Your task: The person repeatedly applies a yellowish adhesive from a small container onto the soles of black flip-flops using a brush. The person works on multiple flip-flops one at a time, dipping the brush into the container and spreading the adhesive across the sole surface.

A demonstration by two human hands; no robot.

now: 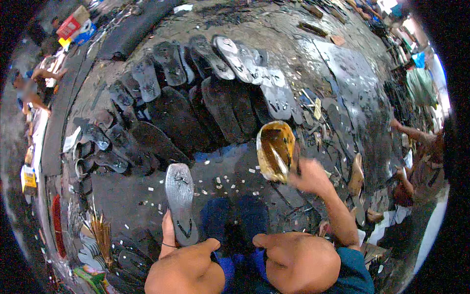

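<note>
Your left hand [169, 235] grips one grey sole [180, 201] | right hand [309, 175], closed, at glue tin [275, 151] | many soles [220, 93] already laid across floor's far edge | held sole looks uncoated.

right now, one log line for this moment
left hand: holds grey sandal sole | right hand: at glue tin | dark soles spread ahead

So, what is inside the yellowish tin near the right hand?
The tin holds a dark brown glossy liquid, maybe glue, with a pale stick or brush leaning in it. The right hand is at its rim. The bottom is covered by the liquid.
</note>
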